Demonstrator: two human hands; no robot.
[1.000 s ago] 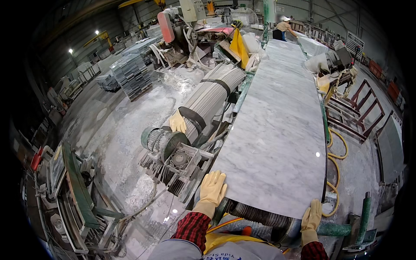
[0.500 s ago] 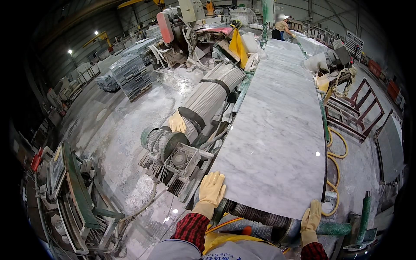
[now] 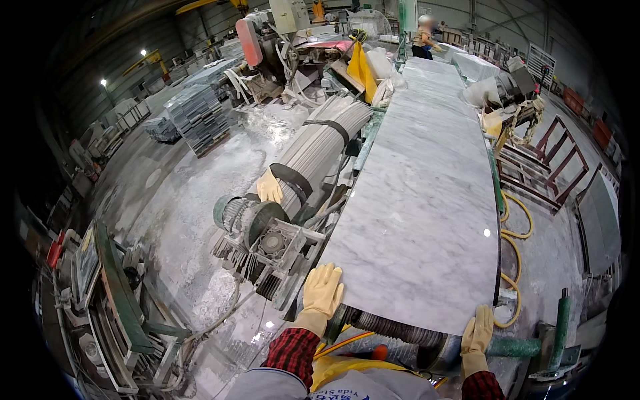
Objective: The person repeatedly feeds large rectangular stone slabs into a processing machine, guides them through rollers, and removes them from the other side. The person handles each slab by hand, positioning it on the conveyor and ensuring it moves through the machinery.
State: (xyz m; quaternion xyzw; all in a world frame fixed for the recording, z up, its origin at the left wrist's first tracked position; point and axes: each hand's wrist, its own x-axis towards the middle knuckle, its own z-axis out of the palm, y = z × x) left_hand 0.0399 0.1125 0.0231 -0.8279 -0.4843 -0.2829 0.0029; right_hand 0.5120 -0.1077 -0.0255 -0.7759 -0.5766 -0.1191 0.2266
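Observation:
A long grey-veined white marble slab (image 3: 420, 200) stretches away from me over a roller conveyor (image 3: 393, 331). My left hand (image 3: 323, 291), in a cream rubber glove, touches the slab's near left corner, its fingers stretched out and close together. At the near right corner rests my right hand (image 3: 477, 329), gloved the same way, with fingers extended along the edge. The undersides of both hands are hidden. Red-and-black checked cuffs show at both wrists.
To the left stands a dusty motor (image 3: 233, 213) beside a strapped bundle of long strips (image 3: 320, 143), with a loose glove (image 3: 269, 187) on it. Yellow hose (image 3: 517, 267) and a dark red metal frame (image 3: 547, 167) lie right. A co-worker (image 3: 424, 39) stands at the far end.
The view has shifted slightly, so the scene sits a little further left and higher. The co-worker at the far end is more upright. Both my hands stay at the slab's corners.

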